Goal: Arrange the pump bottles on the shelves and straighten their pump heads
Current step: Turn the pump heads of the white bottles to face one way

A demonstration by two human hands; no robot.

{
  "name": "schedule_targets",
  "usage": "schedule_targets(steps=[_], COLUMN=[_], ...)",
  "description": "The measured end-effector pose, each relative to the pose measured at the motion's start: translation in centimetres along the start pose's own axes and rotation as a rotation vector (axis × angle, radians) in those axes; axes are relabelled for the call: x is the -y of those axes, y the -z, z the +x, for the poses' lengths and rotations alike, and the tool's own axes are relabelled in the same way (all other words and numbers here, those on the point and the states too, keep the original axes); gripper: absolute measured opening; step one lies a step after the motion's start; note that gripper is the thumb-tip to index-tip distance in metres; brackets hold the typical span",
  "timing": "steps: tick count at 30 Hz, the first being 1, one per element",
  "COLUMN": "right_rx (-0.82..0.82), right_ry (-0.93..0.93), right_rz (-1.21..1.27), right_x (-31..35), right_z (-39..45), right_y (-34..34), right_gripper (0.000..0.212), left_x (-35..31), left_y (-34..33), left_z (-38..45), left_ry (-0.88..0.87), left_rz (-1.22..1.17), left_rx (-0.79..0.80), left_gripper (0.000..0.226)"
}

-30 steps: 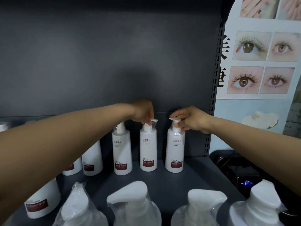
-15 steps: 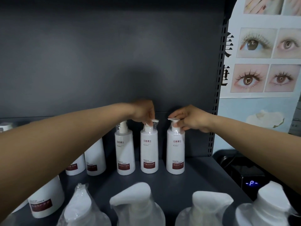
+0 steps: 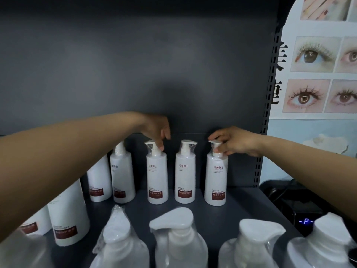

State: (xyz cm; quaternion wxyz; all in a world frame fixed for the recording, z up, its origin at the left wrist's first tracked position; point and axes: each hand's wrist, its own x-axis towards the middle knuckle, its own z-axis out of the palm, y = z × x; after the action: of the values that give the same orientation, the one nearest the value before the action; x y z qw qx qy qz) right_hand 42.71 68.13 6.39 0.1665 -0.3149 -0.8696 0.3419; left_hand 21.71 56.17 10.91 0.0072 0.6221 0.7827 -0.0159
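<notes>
Three white pump bottles with dark red labels stand in a row at the back of the grey shelf (image 3: 243, 206). My left hand (image 3: 156, 130) reaches from above and pinches the plastic-wrapped pump head of the left bottle (image 3: 156, 175). The middle bottle (image 3: 185, 175) stands free, its wrapped pump head pointing right. My right hand (image 3: 234, 142) grips the pump head of the right bottle (image 3: 216, 180), whose spout points left. More white bottles (image 3: 122, 175) stand further left, partly hidden behind my left forearm.
Several larger pump bottles (image 3: 172, 238) in plastic wrap line the shelf's front edge, close to the camera. A black device with a blue display (image 3: 306, 221) sits beyond the shelf's right end. A poster of eyes (image 3: 316, 74) hangs past the slotted upright (image 3: 268, 93).
My left hand has left the middle bottle's pump head and moved one bottle to the left. My right hand has stayed on the right bottle's pump head.
</notes>
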Motion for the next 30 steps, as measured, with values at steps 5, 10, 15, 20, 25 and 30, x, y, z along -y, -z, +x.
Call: schedule_targets(steps=[5, 10, 15, 20, 25, 30], right_rx=[0.013, -0.058, -0.015, 0.043, 0.119, 0.208], right_ry=[0.047, 0.189, 0.268, 0.297, 0.316, 0.237], right_rz=[-0.18, -0.256, -0.255, -0.185, -0.181, -0.506], right_x=[0.8, 3.6, 7.1, 11.2, 16.0, 19.6], right_z=[-0.5, -3.2, -7.1, -11.9, -16.8, -20.1], right_y=[1.0, 1.9, 0.9, -1.8, -5.3, -10.1], right_gripper=[0.054, 0.055, 0.05, 0.041, 0.041, 0.042], left_x=[0.9, 0.7, 1.3, 1.9, 3.9, 5.2], left_y=[0.6, 1.5, 1.7, 2.4, 2.5, 0.3], left_z=[-1.4, -4.6, -8.7, -15.0, -21.9, -26.7], left_ry=[0.011, -0.02, -0.037, -0.075, -0.133, -0.202], left_rz=[-0.063, -0.141, -0.135, -0.182, -0.323, -0.315], left_rx=[-0.009, -0.042, -0.069, -0.108, -0.09, 0.01], left_gripper=[0.051, 0.049, 0.047, 0.045, 0.034, 0.033])
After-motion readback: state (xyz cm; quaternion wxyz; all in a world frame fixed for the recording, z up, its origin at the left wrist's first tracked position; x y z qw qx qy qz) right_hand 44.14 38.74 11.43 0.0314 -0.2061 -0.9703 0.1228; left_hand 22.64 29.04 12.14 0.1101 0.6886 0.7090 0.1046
